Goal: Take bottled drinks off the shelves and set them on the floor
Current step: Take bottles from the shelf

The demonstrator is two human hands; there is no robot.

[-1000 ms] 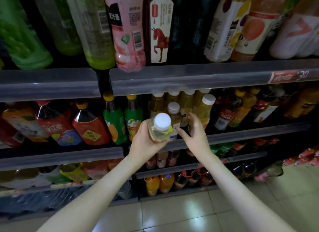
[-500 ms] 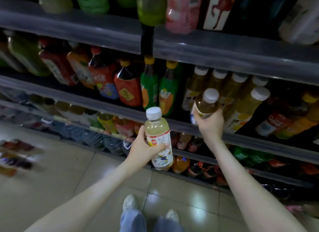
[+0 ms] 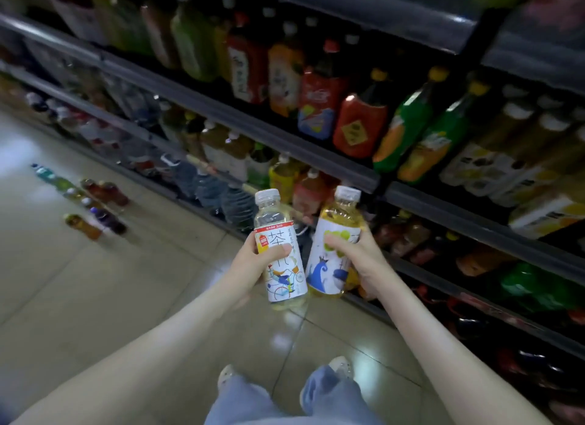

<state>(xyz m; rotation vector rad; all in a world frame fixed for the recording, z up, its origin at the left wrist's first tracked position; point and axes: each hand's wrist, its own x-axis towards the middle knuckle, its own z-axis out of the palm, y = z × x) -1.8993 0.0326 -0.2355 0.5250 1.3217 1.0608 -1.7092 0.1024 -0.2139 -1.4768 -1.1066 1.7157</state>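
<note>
Well off to the left of the hands, a cluster of mixed plastic drink bottles (image 3: 91, 203) already stands on the glossy tiled floor (image 3: 126, 282), so some of it looks done. The left hand (image 3: 250, 266) has its fingers wrapped round a pale clear plastic bottle with a white cap (image 3: 285, 279). Just beside it, the right hand (image 3: 364, 260) grips an amber-yellow plastic bottle with a white cap (image 3: 338, 215). Both need setting down, and the grey metal shelves (image 3: 253, 127) past the right hand are packed, so plenty left imo.
</note>
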